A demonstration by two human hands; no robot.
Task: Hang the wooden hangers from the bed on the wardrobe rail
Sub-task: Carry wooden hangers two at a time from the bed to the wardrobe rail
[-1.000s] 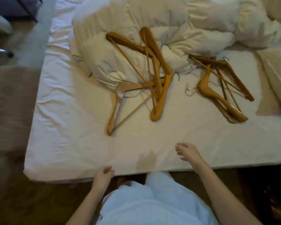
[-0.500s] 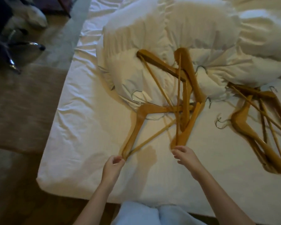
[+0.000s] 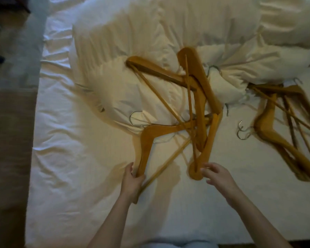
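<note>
Left grip [image 3: 132,181] curled round the near tip of a wooden hanger [image 3: 161,128], thumb on one side, fingers on the other. Right grip [image 3: 219,178] loose and spread, holding nothing, fingertips at the rounded tip of a second hanger [image 3: 211,138]; cannot tell whether touching.

Beyond both, a crossed pile of hangers [image 3: 200,90] with arms and bars interlocked, lying partly on the white bed sheet [image 3: 70,158] and partly propped on a rumpled cream duvet [image 3: 132,42]. Further right, well apart, another pile [image 3: 265,129] with steel hooks [image 3: 241,131] pointing leftward. No wardrobe rail in view.

Probably light, rigid and smooth under the fingers, with the thin crossbars likely the weakest part. Best taken at the thick shoulder or at the neck beside the hook, not by the bar. Likely to snag where hooks and bars thread through one another, so better slid free singly than yanked.
</note>
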